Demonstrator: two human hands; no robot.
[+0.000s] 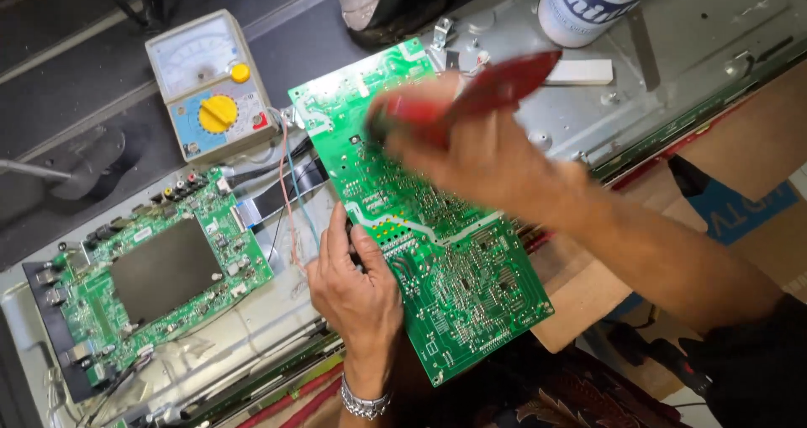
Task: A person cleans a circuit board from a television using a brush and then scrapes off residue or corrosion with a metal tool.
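left hand [357, 289] grips green board [437, 251] edge | right hand [471, 146] clasps red tool [483, 96], blurred, probably brush

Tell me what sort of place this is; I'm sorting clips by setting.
Probably an electronics repair bench: an analog multimeter, a green circuit board steadied by the left hand, and an opened metal chassis.

I see an analog multimeter [212, 86] w/ yellow dial at upper left, on the dark bench. Below it a second green circuit board [160, 277] w/ black shield plate, lying on the grey metal chassis [672, 66]. White spray can [588, 3] at top right, a white block [580, 72] just beside it. Cardboard [580, 298] at right, under the chassis edge.
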